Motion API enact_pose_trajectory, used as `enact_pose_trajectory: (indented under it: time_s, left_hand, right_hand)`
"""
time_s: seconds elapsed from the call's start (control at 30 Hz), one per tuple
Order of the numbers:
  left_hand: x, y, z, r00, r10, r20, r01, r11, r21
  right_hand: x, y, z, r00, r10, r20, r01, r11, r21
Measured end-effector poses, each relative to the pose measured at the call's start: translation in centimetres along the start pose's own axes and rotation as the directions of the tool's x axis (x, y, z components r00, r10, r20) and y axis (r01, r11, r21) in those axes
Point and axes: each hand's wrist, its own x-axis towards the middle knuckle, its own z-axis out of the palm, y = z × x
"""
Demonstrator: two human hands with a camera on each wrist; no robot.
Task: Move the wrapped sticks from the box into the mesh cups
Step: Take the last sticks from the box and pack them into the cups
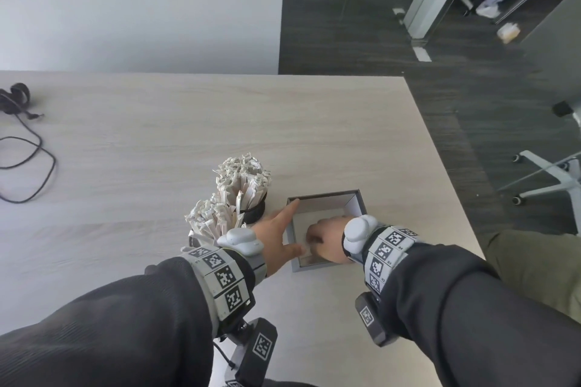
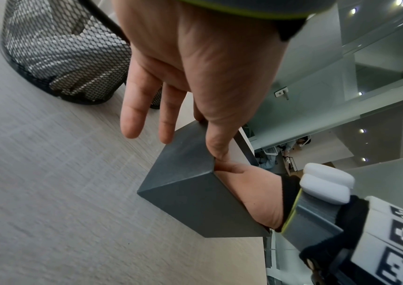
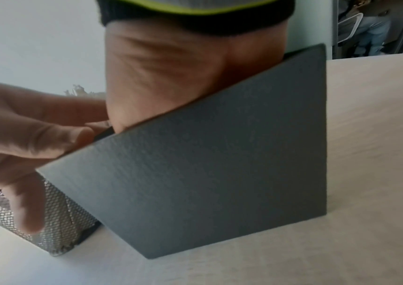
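Head view: we see black cable [image 1: 28, 163] far left on pale woodgrain table [image 1: 157, 135]. Two mesh cups [image 1: 254, 210] crammed with paper-wrapped sticks [image 1: 242, 179] just left of box [image 1: 358, 201]. Right hand [image 1: 327, 237] down inside box, blocks floor, fingers hidden, grip can't tell.

Left wrist: left hand [image 2: 195, 67] flat, fingers straight along matte grey cardboard wall.

Right wrist: wall hides right fingers; no sticks seen inside.

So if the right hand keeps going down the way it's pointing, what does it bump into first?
Probably the box's pale floor. The right hand already reaches down inside, its fingers hidden, so whether any wrapped stick lies under them first cannot be seen.
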Motion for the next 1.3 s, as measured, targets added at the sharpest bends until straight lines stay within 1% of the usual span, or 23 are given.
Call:
enact_pose_trajectory:
  time_s: [0.13, 0.23, 0.33, 0.43, 0.53, 0.63, 0.73, 0.77, 0.83, 0.87, 1.0, 1.07, 1.2, 1.3]
  left_hand:
    - [0.0, 0.2, 0.0, 1.000, -0.015, 0.011, 0.015, 1.000, 0.022]
    - [0.0, 0.4, 0.0, 1.000, -0.021, 0.019, 0.020, 0.999, 0.035]
    - [0.0, 0.4, 0.1, 1.000, -0.013, 0.006, 0.013, 1.000, 0.014]
    - [0.0, 0.3, 0.2, 1.000, -0.013, 0.002, 0.013, 1.000, 0.001]
    - [0.0, 0.2, 0.3, 1.000, -0.006, -0.003, 0.006, 1.000, 0.004]
    - [0.1, 0.1, 0.3, 1.000, -0.011, 0.001, 0.011, 1.000, 0.002]
    - [0.2, 0.1, 0.3, 1.000, 0.001, -0.008, -0.001, 1.000, 0.001]
    - [0.2, 0.1, 0.3, 1.000, 0.007, -0.018, -0.007, 1.000, -0.002]
    - [0.1, 0.0, 0.5, 0.999, 0.013, -0.033, -0.013, 1.000, -0.005]
    - [0.1, 0.0, 0.5, 0.999, 0.013, -0.036, -0.013, 1.000, -0.008]
    - [0.0, 0.0, 0.5, 0.999, 0.014, -0.045, -0.015, 1.000, -0.009]
    - [0.1, 0.0, 0.5, 0.999, 0.009, -0.032, -0.009, 1.000, -0.003]
    - [0.1, 0.1, 0.5, 1.000, 0.000, -0.022, 0.000, 1.000, -0.005]
    - [0.0, 0.0, 0.4, 1.000, 0.001, -0.026, -0.001, 1.000, 0.001]
  right_hand:
    - [0.7, -0.4, 0.5, 0.999, 0.025, 0.044, -0.020, 0.993, -0.114]
    - [1.3, -0.4, 1.1, 0.997, 0.059, 0.056, -0.051, 0.990, -0.131]
    - [1.4, -0.3, 1.3, 0.997, 0.065, 0.038, -0.058, 0.987, -0.153]
    - [0.9, -0.2, 1.1, 0.997, 0.080, 0.016, -0.078, 0.992, -0.100]
    - [1.3, -0.5, 1.0, 0.994, 0.096, 0.056, -0.093, 0.994, -0.058]
    - [1.4, -0.6, 1.2, 0.981, 0.161, 0.110, -0.156, 0.987, -0.047]
    - [1.0, -0.4, 1.5, 0.986, 0.167, 0.010, -0.167, 0.978, 0.124]
    - [1.0, -0.5, 1.4, 0.986, 0.166, 0.022, -0.168, 0.979, 0.112]
    - [1.6, -0.8, 1.4, 0.978, 0.185, 0.101, -0.188, 0.982, 0.015]
    - [1.6, -1.1, 1.2, 0.976, 0.184, 0.115, -0.184, 0.983, -0.004]
    - [1.9, -1.6, 1.4, 0.971, 0.205, 0.122, -0.211, 0.977, 0.037]
    - [2.3, -1.9, 1.7, 0.953, 0.264, 0.151, -0.264, 0.964, -0.021]
    - [2.8, -2.0, 1.8, 0.944, 0.307, 0.122, -0.305, 0.952, -0.037]
    - [2.6, -2.3, 1.7, 0.943, 0.317, 0.100, -0.318, 0.948, -0.013]
